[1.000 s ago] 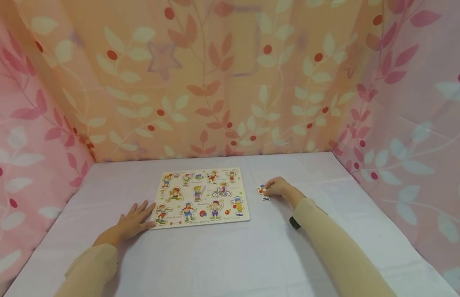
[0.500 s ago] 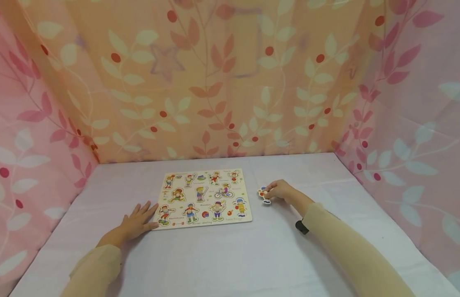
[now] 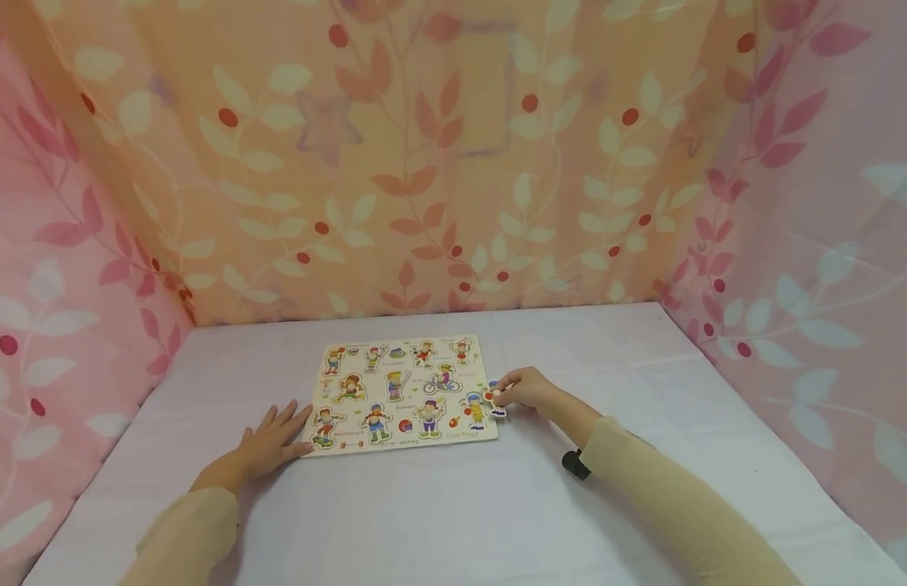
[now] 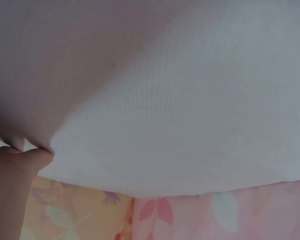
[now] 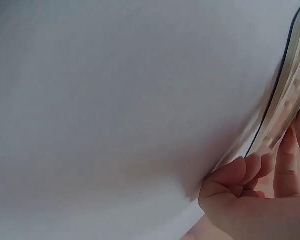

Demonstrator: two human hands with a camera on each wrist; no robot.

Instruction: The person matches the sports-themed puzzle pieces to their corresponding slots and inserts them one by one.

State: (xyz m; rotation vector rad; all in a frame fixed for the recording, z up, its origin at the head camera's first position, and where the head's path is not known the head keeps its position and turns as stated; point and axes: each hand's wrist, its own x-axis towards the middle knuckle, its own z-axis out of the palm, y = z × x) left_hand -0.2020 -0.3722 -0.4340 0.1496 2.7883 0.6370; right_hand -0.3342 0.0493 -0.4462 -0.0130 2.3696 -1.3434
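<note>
A pale wooden puzzle board [image 3: 374,381] with colourful sports figures, several with small knobs, lies flat on the table. My left hand [image 3: 266,443] rests at its left edge, fingers spread and thumb near the front corner. My right hand [image 3: 529,389] pinches a child-shaped puzzle piece [image 3: 499,410] with a blue cap and a red bat, over the board's right edge. In the right wrist view the right hand [image 5: 255,195] holds the thin piece [image 5: 291,120] just off the board [image 5: 280,95]. The left wrist view shows part of the left hand [image 4: 15,170] on the cloth.
A white cloth [image 3: 394,521] covers the table. Leaf-patterned curtains [image 3: 438,163] stand behind it and along both sides. A black wrist device [image 3: 576,465] hangs under the right sleeve.
My right hand has brought the puzzle piece leftward from the cloth to the board's right edge. The left hand stays at the board's left side.
</note>
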